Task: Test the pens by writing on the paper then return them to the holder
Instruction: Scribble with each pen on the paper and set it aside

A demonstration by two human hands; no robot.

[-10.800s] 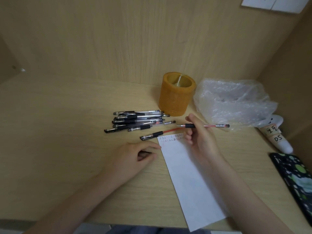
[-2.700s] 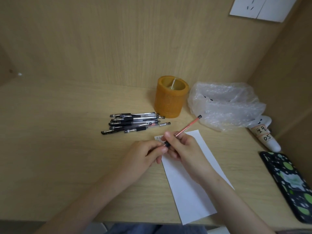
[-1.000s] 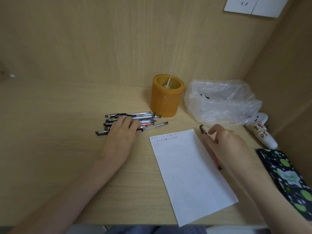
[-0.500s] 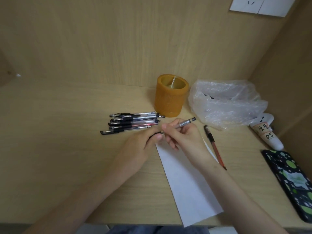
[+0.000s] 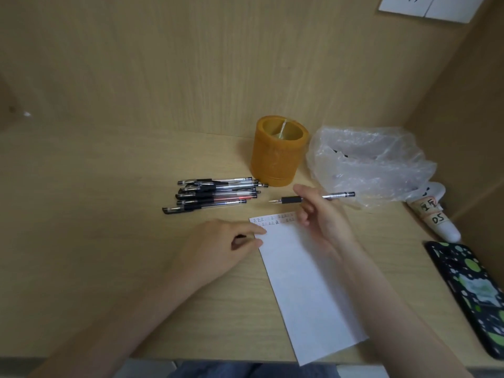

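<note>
My right hand [image 5: 321,222] pinches a clear pen with a black grip [image 5: 289,199] level above the top of the white paper strip [image 5: 305,282], its bare tip pointing left. My left hand [image 5: 221,244] rests at the paper's left edge with fingers curled round a small dark pen cap [image 5: 240,237], fingertip touching the paper. Small rows of test marks [image 5: 272,218] run along the paper's top. Several capped pens [image 5: 215,195] lie in a pile left of the orange holder [image 5: 278,156], which holds one thin stick.
A crumpled clear plastic bag [image 5: 368,162] lies right of the holder. A white labelled tube [image 5: 433,216] and a dark, green-spotted phone case [image 5: 474,293] sit by the right wall. Wooden walls close in the back and right; a white socket plate [image 5: 425,6] is at top right.
Half a second ago both hands met on the pen. Now they have parted: the cap is off in my left hand and the pen's tip is bare. My right arm now hides the red pen.
</note>
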